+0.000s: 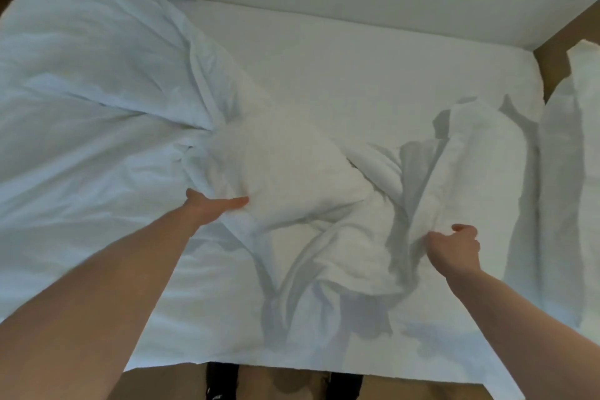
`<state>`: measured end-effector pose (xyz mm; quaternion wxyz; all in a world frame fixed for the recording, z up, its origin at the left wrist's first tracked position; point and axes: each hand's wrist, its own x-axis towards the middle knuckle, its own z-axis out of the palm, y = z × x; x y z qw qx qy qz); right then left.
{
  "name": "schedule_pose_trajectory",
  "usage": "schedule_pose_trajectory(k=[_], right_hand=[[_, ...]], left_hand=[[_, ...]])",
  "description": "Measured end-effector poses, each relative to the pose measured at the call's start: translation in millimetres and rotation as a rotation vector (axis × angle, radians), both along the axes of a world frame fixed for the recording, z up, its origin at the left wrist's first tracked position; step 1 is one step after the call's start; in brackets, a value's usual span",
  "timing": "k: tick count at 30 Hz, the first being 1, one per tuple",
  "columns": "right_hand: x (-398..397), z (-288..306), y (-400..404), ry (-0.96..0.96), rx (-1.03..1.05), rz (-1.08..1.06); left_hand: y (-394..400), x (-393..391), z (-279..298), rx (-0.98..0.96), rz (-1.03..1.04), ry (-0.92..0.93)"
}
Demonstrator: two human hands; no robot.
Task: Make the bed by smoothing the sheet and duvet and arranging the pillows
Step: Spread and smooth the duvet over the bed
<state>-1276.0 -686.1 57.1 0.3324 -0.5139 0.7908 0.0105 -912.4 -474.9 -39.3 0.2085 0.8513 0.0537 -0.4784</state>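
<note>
A crumpled white duvet (324, 204) lies bunched across the centre of the frame on a white sheet (357, 58), twisted into folds. The left hand (211, 204) grips a fold at centre left, fingers buried in fabric; the right hand (454, 243), lower right, is fisted on another. A pillow (571, 156) is cut off at the right edge

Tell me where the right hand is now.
In the head view the right hand is lower right, gripping a fold of the bunched duvet, across from the left hand.
</note>
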Motion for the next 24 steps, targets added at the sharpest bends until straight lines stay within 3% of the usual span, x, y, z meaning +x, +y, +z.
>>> schedule_pose_trajectory(k=[2,6,8,10,13,16,19,21,24], right_hand=[[19.2,2.3,-1.3,-0.007,-0.179,0.052],[58.3,2.5,-0.5,0.011,-0.371,0.543],[75.9,-0.2,-6.3,0.089,-0.333,0.760],[94.1,-0.2,-11.1,0.103,-0.190,0.828],[110.3,-4.8,-20.3,0.161,-0.061,0.759],[99.7,-14.5,-29.8,0.343,0.047,0.645],[58.6,-34.0,-32.8,0.426,0.207,0.517],[26.6,-45.1,-30.1,0.410,0.227,0.435],[-1.7,-52.8,-28.6,0.166,0.092,0.130]], left_hand=[[-10.2,-6.9,-1.5,-0.125,0.036,0.103],[-55.7,-21.8,11.7,-0.380,-0.017,0.056],[-81.4,-26.2,29.9,-0.433,-0.048,0.030],[-101.5,-24.8,52.0,-0.468,-0.036,0.043],[-121.0,-23.7,70.7,-0.475,0.012,0.199],[-124.3,-48.1,65.5,-0.451,-0.064,0.296],[-127.1,-75.8,30.7,-0.404,-0.244,0.001],[-137.2,-81.9,14.9,-0.425,-0.170,-0.148],[-160.7,-82.5,9.7,-0.546,-0.016,-0.159]])
